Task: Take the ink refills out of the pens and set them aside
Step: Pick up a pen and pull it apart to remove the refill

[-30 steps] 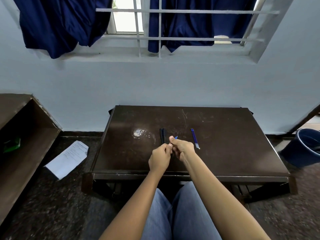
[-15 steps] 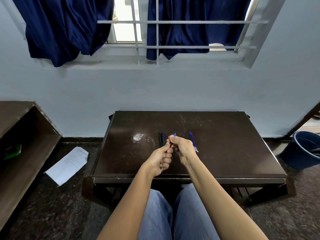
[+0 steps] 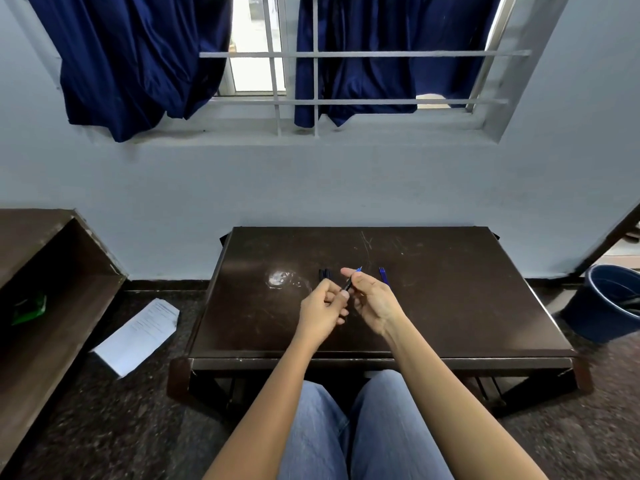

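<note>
holding one pen (image 3: 348,283) between them above the worktop (image 3: 450,306), the left hand (image 3: 322,308) pinches its lower end, the right hand (image 3: 374,299) its upper part.

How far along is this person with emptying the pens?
Done: a blue refill lies aside on the table. In hand: the left hand and right hand pinch a pen, its blue end showing. Remaining: perhaps the dark pens nearby; whether they are emptied is unclear.
</note>
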